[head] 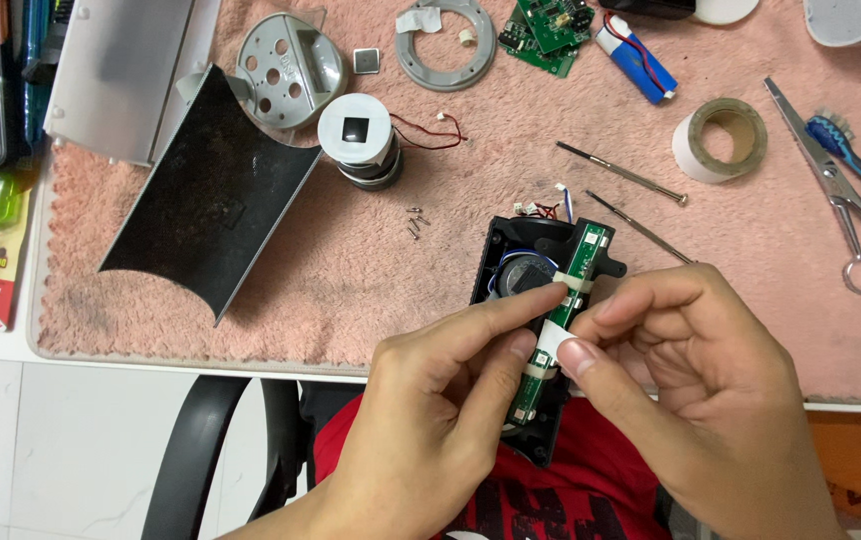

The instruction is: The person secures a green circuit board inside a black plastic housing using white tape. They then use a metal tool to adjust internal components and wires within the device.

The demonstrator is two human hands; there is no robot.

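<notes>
**Head view: black housing with green strip board, held in both hands**

We log first the item in hand: a black plastic housing (517, 300), oblong, open side up, held over the near edge of the pink mat (371, 270) and partly above the lap. Inside it we see a round dark part with blue wires, and along its right side a narrow green circuit board (563, 310) running lengthwise. A white strip of tape (551, 342) crosses the board near its middle.

Our left hand (431, 420) comes in from below, palm turned inward, index finger stretched along the housing with its tip on the board, thumb pressed beside the tape. Our right hand (711, 390) comes from the lower right, fingers curled, thumb and forefinger pinched narrowly on the tape's end. Both hands are closed on the housing and its tape; neither is spread wide.

Beyond, on the mat: small loose screws (416, 223); two thin screwdrivers (623, 174); a white cylindrical part (359, 140) with a red wire; a curved black panel (206, 190). Farther still: a roll of tape (719, 140), scissors (836, 190), a grey ring (446, 45), a perforated grey disc (286, 68), another green board (549, 30) and a blue battery cell (639, 58).
</notes>
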